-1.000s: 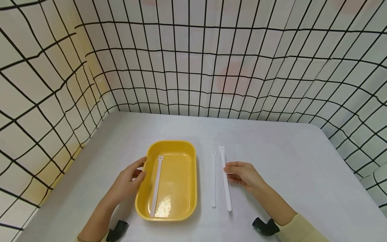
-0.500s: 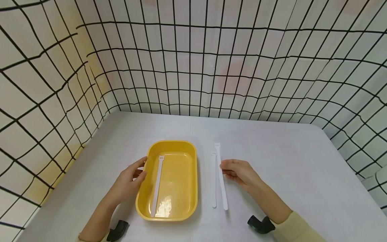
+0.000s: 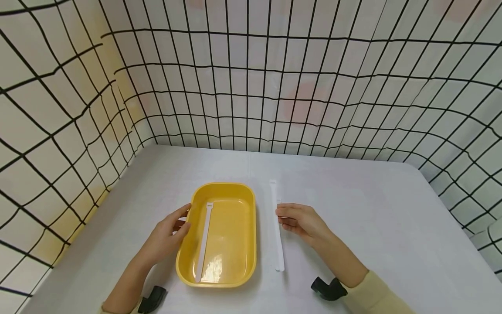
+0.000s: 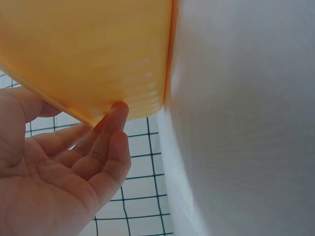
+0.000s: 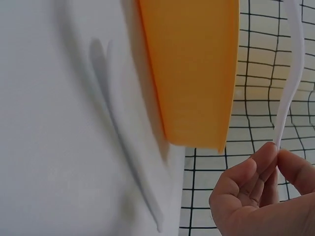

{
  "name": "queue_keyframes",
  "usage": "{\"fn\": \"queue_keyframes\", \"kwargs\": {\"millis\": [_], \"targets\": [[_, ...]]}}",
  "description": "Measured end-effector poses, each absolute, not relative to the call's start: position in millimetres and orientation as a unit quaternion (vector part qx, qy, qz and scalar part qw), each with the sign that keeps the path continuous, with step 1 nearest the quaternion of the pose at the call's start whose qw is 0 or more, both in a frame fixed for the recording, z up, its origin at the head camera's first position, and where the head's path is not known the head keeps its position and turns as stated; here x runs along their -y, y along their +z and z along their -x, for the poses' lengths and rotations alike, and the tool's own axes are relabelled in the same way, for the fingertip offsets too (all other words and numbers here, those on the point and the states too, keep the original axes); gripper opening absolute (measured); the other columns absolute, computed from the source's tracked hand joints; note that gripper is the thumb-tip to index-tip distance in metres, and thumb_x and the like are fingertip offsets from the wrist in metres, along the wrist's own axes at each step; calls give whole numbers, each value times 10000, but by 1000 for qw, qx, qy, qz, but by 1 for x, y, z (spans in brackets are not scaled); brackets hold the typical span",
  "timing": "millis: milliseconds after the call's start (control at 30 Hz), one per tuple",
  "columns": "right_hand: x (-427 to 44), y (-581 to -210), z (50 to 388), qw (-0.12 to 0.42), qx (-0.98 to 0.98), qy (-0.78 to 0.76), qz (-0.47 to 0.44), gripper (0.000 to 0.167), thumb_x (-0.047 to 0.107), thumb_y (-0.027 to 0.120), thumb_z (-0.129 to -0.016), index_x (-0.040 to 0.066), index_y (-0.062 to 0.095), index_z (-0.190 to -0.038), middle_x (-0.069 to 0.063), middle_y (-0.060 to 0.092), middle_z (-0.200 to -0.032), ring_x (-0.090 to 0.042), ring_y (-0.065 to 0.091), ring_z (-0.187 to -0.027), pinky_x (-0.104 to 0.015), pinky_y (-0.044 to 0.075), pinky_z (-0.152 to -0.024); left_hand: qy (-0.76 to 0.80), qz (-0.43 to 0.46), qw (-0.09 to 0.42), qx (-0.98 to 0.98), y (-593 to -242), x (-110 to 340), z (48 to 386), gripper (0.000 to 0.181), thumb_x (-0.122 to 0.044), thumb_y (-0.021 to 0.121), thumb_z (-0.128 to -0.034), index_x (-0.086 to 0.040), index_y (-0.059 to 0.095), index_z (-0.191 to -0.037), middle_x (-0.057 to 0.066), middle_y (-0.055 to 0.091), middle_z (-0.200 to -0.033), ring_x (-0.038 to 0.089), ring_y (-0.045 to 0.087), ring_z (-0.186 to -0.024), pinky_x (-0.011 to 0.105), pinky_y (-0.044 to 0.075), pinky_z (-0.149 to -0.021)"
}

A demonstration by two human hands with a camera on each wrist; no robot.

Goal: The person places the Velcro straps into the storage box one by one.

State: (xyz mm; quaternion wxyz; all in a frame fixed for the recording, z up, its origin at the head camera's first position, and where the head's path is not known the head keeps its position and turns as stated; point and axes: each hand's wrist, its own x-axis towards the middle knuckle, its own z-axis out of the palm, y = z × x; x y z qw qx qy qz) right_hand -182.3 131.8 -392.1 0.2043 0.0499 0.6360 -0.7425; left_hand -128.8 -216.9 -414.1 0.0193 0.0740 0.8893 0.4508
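My right hand (image 3: pixel 300 221) pinches a white strap-type cable tie (image 3: pixel 279 240) between thumb and fingertips, right of the yellow tray (image 3: pixel 256 226). In the right wrist view, the held tie (image 5: pixel 294 64) rises from the pinch, above the table. A second white cable tie (image 5: pixel 134 152) lies on the table; from the head it is mostly covered by the held one. Inside the tray, toward its left side, lies a third white cable tie (image 3: pixel 204 244). My left hand (image 3: pixel 166 235) holds the tray's left rim, with fingertips (image 4: pixel 118 110) against the outer wall.
A white-covered table (image 3: pixel 372 218) carries everything. Black wire grid panels (image 3: pixel 247 87) with white sheeting behind enclose the back and sides. Black wrist devices (image 3: pixel 152 300) sit at both cuffs.
My right hand has moved left with its cable tie, from beside the one on the table to over it. My left hand and the tray have stayed in place.
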Motion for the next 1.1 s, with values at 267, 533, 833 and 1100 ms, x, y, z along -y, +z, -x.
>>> {"fn": "queue_keyframes", "kwargs": {"millis": [267, 533, 833, 1100], "targets": [[-112, -385, 184, 224, -602, -766, -15, 155, 8, 627, -912, -54, 634, -1054, -40, 670, -851, -121, 641, -740, -225, 545, -718, 450, -70, 20, -890, -412, 217, 129, 533, -128, 552, -996, -2, 366, -1479, 220, 505, -1352, 311, 625, -1057, 420, 549, -866], [-91, -380, 185, 237, -583, -777, -7, 65, -10, 612, -914, 6, 670, -939, -42, 657, -809, -135, 634, -717, -227, 547, -694, 446, -67, 20, -893, -413, 216, 130, 535, -133, 554, -995, -3, 366, -1479, 225, 501, -1357, 316, 623, -1058, 417, 552, -861], [-72, -381, 185, 245, -562, -790, -6, 91, -18, 601, -916, 34, 668, -881, -46, 666, -770, -134, 638, -681, -219, 553, -668, 442, -64, 19, -895, -414, 217, 129, 538, -145, 553, -998, -11, 364, -1483, 217, 502, -1361, 306, 622, -1056, 420, 550, -865], [-61, -382, 186, 249, -552, -795, -11, 94, -15, 600, -927, 25, 657, -862, -85, 641, -805, -160, 624, -704, -234, 567, -699, 444, -74, 15, -893, -415, 217, 130, 534, -136, 552, -998, -2, 365, -1480, 226, 498, -1364, 316, 626, -1056, 417, 554, -854]]}}
